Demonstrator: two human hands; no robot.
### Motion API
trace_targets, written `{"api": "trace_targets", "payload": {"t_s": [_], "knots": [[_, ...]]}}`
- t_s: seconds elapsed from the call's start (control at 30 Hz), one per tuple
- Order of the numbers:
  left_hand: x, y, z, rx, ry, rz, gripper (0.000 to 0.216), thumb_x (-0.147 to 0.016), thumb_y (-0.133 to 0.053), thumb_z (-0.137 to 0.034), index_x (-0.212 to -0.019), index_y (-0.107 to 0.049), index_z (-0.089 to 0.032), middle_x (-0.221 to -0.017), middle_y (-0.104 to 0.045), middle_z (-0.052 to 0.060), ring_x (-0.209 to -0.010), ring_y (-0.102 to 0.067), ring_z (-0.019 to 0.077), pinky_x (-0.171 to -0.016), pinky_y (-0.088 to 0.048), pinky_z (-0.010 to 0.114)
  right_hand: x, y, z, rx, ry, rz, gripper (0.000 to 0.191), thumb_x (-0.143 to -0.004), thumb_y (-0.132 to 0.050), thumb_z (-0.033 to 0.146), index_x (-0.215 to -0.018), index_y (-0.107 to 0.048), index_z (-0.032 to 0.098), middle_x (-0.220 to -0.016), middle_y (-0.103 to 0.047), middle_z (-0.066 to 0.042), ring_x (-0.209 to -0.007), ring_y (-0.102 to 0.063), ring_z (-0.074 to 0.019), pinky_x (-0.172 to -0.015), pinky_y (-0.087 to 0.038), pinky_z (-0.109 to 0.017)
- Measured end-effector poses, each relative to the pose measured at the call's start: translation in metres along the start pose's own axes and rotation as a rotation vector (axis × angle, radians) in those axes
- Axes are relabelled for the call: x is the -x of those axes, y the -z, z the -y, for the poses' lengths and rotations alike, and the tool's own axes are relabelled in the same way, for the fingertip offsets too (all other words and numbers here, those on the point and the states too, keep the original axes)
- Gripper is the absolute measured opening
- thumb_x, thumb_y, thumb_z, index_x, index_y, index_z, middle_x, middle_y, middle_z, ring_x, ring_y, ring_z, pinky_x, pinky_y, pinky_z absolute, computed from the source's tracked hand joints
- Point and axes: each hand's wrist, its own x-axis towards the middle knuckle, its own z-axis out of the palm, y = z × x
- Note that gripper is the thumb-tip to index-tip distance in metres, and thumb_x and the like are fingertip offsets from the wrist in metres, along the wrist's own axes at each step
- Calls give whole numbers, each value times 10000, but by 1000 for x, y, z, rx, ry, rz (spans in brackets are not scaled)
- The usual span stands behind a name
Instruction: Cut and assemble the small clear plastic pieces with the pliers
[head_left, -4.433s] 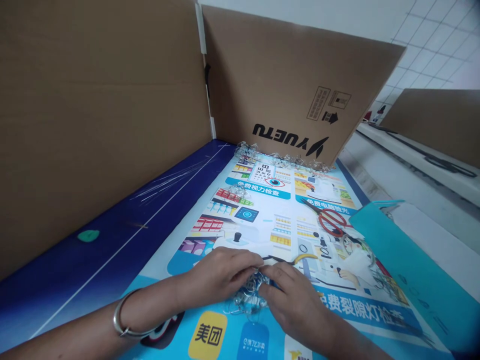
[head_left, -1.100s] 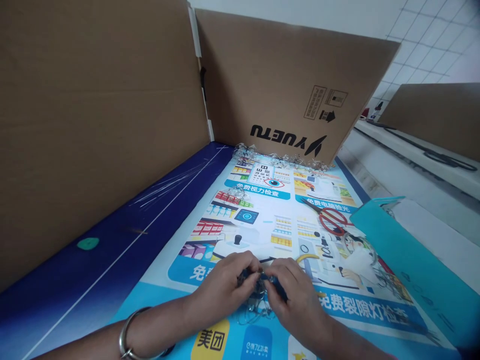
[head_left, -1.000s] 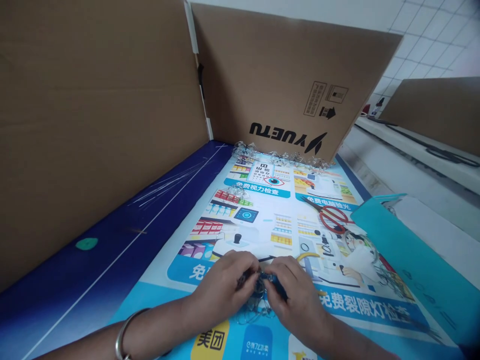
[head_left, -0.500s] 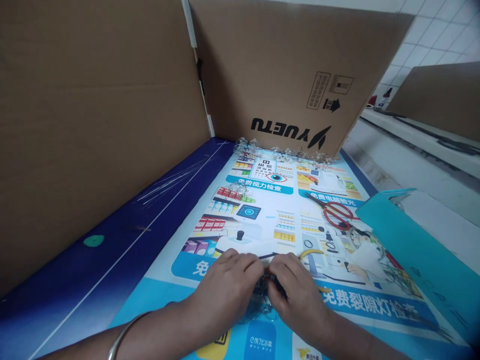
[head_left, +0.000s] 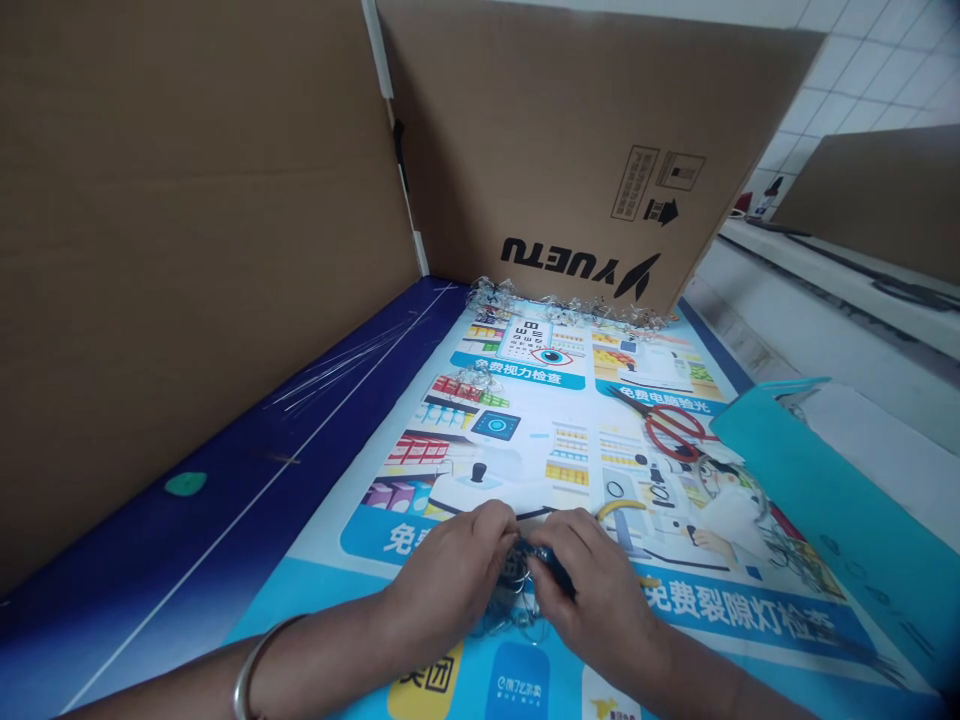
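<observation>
Cardboard panels (head_left: 562,120) L & far side of poster mat (head_left: 525,465), your L hand (head_left: 461,565) & R hand (head_left: 596,580) close tog. at front ctr., fingertips of both pinching wire tangle (head_left: 516,582) btwn them, red-handled scissors (head_left: 649,412) farther off to R, near teal folder (head_left: 825,520).
</observation>
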Motion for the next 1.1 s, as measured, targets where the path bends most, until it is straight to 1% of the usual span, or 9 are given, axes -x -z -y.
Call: {"api": "trace_targets", "payload": {"t_s": [0.1, 0.23, 0.37, 0.43, 0.5, 0.6, 0.87, 1.0, 1.1], "knots": [[-2, 3, 0, -24, 38, 19, 163, -890, -287, -212, -887, -447, -182, -743, -593, 36, -637, -566, 176, -538, -371, 266, 1, 7, -3, 46, 52, -11, 212, -833, -474, 221, -1039, -522, 204, -983, -549, -63, -908, -481, -194, -794, -424, -359], [-7, 9, 3, -67, 59, 14, 177, -890, -275, -223, -880, -447, -182, -741, -595, 39, -611, -561, 180, -519, -342, 266, 3, 30, -22, 197, 127, -21, 272, -841, -486, 278, -1093, -524, 182, -1039, -550, -94, -962, -472, -218, -823, -417, -383], [-10, 13, 7, -75, 54, -5, 180, -886, -281, -243, -890, -449, -179, -771, -600, 53, -648, -567, 192, -540, -352, 274, 7, 56, -45, 387, 102, 118, 407, -797, -542, 377, -1163, -510, 202, -1170, -508, -109, -1088, -400, -289, -887, -358, -469], [-10, 14, 9, -59, 42, -21, 187, -891, -279, -253, -889, -451, -182, -773, -598, 48, -657, -564, 185, -554, -363, 272, 10, 63, -52, 440, 76, 206, 536, -752, -565, 476, -1210, -481, 210, -1228, -469, -117, -1119, -368, -321, -888, -344, -498], [-11, 15, 11, -53, 41, -36, 189, -893, -278, -253, -888, -454, -183, -779, -594, 43, -657, -561, 178, -559, -369, 268, 14, 65, -56, 461, 65, 279, 582, -754, -539, 518, -1243, -451, 216, -1242, -457, -116, -1117, -370, -324, -883, -344, -501], [-11, 14, 13, -54, 27, -63, 181, -892, -290, -241, -889, -459, -180, -773, -589, 35, -644, -558, 167, -555, -373, 260, 16, 59, -57, 488, 68, 298, 480, -817, -486, 444, -1245, -446, 230, -1196, -488, -102, -1079, -406, -295, -872, -353, -480], [-14, 11, 17, -29, -80, -121, 166, -886, -314, -190, -893, -477, -159, -740, -577, 34, -635, -538, 150, -550, -398, 253, 16, 37, -55, 555, 143, 122, 235, -822, -451, 168, -1030, -557, 141, -917, -555, -116, -910, -489, -256, -763, -417, -416], [-13, 11, 16, -30, -140, -127, 162, -869, -318, -140, -845, -478, -151, -741, -560, 39, -655, -516, 147, -581, -411, 266, 16, 33, -55, 474, 92, 44, 152, -823, -444, 205, -909, -559, 154, -856, -547, -102, -837, -509, -231, -711, -449, -376], [-12, 10, 17, -39, -192, -119, 173, -859, -315, -105, -817, -478, -145, -782, -553, 57, -687, -503, 153, -605, -415, 280, 16, 36, -48, 386, -47, 89, 200, -836, -459, 299, -979, -530, 179, -935, -524, -103, -835, -514, -216, -638, -477, -321]]}}
